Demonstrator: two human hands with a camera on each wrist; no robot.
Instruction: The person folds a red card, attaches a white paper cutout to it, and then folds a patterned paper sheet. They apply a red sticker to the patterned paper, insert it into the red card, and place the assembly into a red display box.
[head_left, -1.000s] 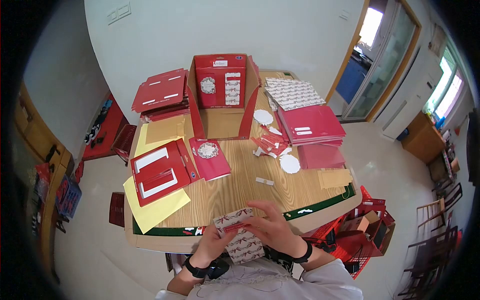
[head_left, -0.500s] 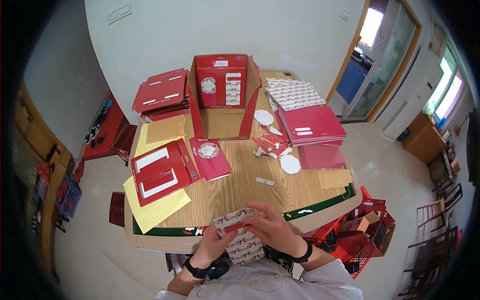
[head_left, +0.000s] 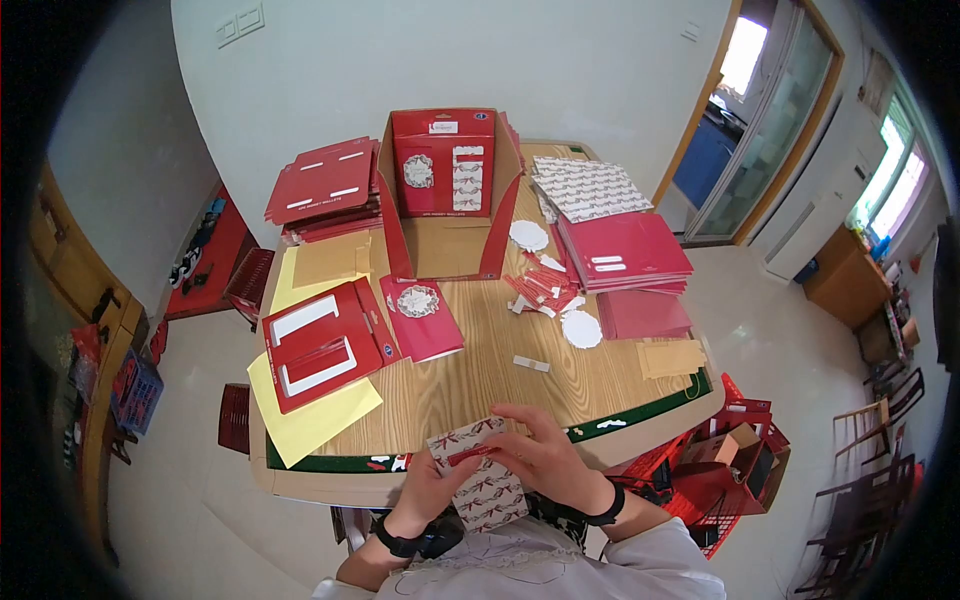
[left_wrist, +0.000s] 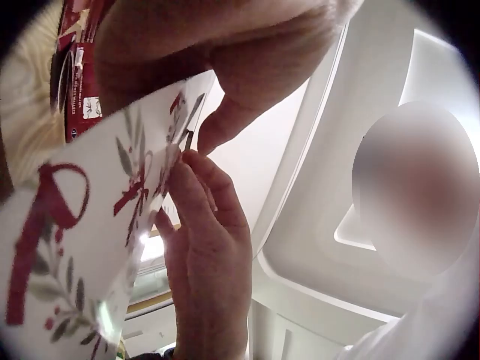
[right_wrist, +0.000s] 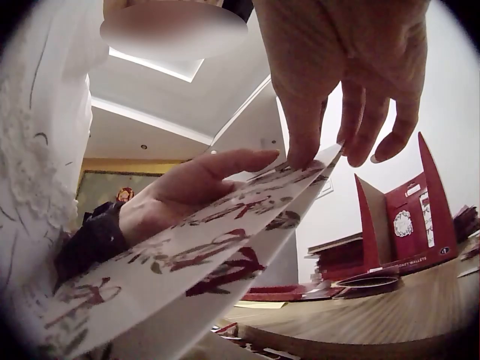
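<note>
A patterned card (head_left: 492,492) tilts between two hands at the near edge of a table (head_left: 440,390), a red label (head_left: 470,455) across its upper part. The left hand (head_left: 428,489) grips the card's side, thumb over the face; the right hand (head_left: 548,462) pinches the label's end. The step appears to be setting the label, though whether it is stuck cannot be told. The next move seems to call for squaring it and pressing it flat. Beyond lie red strips (head_left: 548,288) and an upright box (head_left: 444,240).
</note>
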